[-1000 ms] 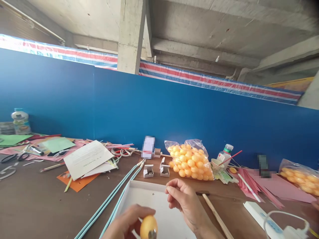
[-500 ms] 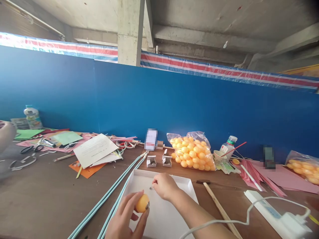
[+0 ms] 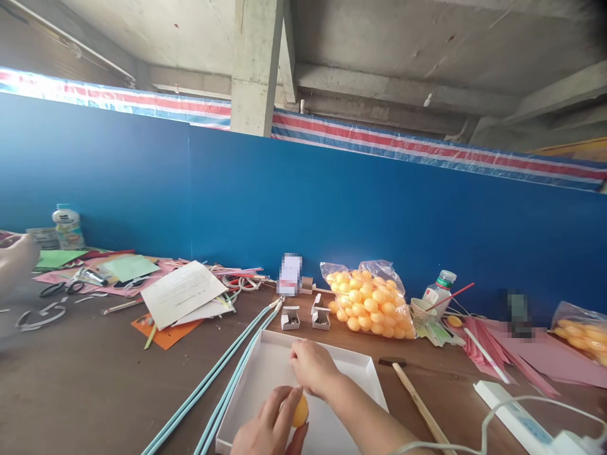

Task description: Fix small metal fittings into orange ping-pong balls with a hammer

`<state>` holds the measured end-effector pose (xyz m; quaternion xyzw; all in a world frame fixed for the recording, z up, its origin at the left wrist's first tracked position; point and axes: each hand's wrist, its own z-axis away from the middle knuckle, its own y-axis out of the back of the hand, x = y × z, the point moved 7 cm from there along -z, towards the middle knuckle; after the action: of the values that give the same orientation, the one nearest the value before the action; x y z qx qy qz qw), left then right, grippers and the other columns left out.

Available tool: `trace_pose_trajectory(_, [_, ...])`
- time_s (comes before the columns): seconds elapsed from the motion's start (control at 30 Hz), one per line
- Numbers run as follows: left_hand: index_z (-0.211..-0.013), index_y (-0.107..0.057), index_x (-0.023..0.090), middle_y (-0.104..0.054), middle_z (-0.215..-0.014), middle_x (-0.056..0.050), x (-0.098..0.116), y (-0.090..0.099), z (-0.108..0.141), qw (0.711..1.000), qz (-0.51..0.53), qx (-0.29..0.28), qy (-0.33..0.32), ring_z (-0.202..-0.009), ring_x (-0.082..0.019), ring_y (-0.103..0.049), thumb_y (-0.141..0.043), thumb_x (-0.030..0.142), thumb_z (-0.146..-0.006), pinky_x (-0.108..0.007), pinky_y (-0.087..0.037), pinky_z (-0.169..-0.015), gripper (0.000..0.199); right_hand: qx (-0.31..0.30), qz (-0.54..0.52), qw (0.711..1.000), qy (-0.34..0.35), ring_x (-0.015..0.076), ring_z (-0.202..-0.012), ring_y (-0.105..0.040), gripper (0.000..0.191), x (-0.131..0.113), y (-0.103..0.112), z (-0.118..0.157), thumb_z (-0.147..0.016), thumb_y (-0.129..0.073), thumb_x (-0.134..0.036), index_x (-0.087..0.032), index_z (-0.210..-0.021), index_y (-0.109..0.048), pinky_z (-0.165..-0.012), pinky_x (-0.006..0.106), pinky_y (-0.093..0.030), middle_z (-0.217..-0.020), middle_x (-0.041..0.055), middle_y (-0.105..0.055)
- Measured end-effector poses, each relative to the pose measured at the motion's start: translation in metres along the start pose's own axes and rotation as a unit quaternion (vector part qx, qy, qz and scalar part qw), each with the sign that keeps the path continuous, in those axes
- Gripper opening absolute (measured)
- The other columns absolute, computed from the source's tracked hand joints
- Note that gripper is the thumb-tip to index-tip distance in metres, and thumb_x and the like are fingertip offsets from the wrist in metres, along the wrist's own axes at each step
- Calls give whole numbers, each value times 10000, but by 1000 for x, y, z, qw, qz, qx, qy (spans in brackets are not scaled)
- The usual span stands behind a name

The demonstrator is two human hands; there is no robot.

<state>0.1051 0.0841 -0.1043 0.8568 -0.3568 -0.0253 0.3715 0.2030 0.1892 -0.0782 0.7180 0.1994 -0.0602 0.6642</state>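
Note:
An orange table tennis ball [image 3: 301, 412] sits between the thumb and fingers of my left hand [image 3: 268, 424], over the near part of a shallow white box lid [image 3: 351, 354]. Just beyond it, my right hand [image 3: 313, 368] is closed in a pinch above the lid. Whatever its fingertips hold, if anything, is hidden. Past the lid's far edge stand two small open cartons, a left one [image 3: 290, 318] and a right one [image 3: 321, 318], with small dark metal pieces inside.
A clear bag of orange balls [image 3: 370, 303] stands behind the lid. To the right lie a wooden-handled hammer [image 3: 420, 398] and a white power strip [image 3: 512, 414] with a cable. Pale blue cords [image 3: 222, 379] run along the left. Another person's hand [image 3: 19, 259] shows at far left.
My left hand has carried the ball right and turned it, close to my right hand. A small metal piece seen by my right fingertips is out of sight now. The view has tilted slightly.

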Motion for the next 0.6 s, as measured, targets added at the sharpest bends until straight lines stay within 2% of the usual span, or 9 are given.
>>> trace_pose_trajectory(0.17, [-1213, -465, 202, -655, -992, -82, 0, -3, -9, 999, -46, 10, 6, -670, -151, -676, -341, 294, -895, -196, -481, -418, 353, 45, -83, 995, -23, 167, -747, -626, 139, 17, 38, 8, -815, -455, -243, -213, -749, -574, -628, 261, -413, -812, 29, -684])
trace_pose_trajectory(0.3, [-1202, -471, 199, -657, -959, -67, 0, 1, -10, 997, -73, 27, 20, -606, -137, -665, -362, 296, -895, -198, -451, -397, 340, 57, -189, 980, -40, 127, -672, -629, 235, 19, 52, 41, -908, -324, -357, -234, -834, -509, -554, 215, -453, -793, 1, -661])
trace_pose_trajectory(0.43, [-1200, -467, 211, -664, -961, -63, 0, 2, -7, 995, -91, 34, 40, -599, -131, -663, -400, 247, -867, -194, -413, -380, 341, 84, -395, 911, -90, 132, -586, -608, 316, 24, 38, 85, -879, -370, -510, -225, -808, -486, -476, 229, -477, -830, 31, -650])
trace_pose_trajectory(0.5, [-1197, -465, 218, -668, -959, -65, -1, 1, -6, 994, -89, 27, 56, -601, -139, -665, -425, 225, -849, -202, -405, -378, 351, 102, -423, 894, -106, 111, -468, -552, 366, 28, 26, 103, -851, -384, -575, -226, -790, -477, -419, 223, -438, -732, 17, -638])
trace_pose_trajectory(0.6, [-1192, -468, 232, -672, -949, -62, -2, 0, -3, 993, -86, 17, 79, -595, -149, -660, -440, 231, -840, -211, -402, -377, 353, 128, -426, 887, -123, 82, -344, -447, 423, 36, 10, 116, -826, -376, -632, -226, -763, -481, -368, 205, -358, -541, -22, -576])
